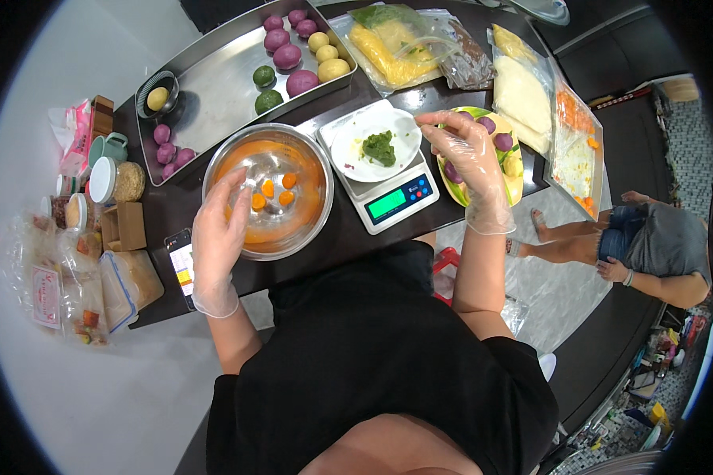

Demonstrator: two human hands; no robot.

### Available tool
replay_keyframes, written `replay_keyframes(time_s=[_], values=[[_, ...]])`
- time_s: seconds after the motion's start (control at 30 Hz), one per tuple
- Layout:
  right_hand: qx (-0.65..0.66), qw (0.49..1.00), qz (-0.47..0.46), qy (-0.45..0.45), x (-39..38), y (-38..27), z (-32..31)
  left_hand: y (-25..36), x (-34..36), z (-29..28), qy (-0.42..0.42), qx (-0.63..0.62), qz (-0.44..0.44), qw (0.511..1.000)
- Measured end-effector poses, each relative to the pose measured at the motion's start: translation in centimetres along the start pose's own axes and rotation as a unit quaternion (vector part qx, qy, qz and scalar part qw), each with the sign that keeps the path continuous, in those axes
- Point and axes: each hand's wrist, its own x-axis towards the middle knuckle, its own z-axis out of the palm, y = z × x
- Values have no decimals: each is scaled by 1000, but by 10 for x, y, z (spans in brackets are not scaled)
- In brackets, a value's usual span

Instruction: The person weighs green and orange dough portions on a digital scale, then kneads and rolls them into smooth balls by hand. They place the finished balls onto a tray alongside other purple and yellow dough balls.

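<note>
My left hand, in a clear plastic glove, is open over the left rim of a steel mixing bowl. Orange dough pieces lie in the bowl, and an orange smear coats its wall. A digital kitchen scale stands to the right, bearing a white plate with a lump of green dough. My right hand, gloved too, hovers past the plate's right edge. Its fingers reach leftward, loosely curved, with nothing visible between them. Below it, a yellow-green plate carries purple and yellow balls.
At the back, a metal tray holds purple, yellow and green balls and a dark cup. Bagged doughs lie to its right. Jars, a plastic tub and a phone line the left. Another person is at right.
</note>
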Motion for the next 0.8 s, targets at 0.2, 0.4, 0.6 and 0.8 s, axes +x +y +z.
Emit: replay_keyframes(time_s=[0.2,0.4,0.6,0.8], values=[[17,1000,-3,-4,2,7,-1,-2,2,2,24,7,16,1000],[14,1000,15,-6,0,6,-2,0,5,0,-1,55,32,998],[10,1000,10,-11,1,7,0,3,29,6,-114,254,119,953],[1,1000,9,-4,-3,13,-2,-9,59,39,-209,436,196,853]])
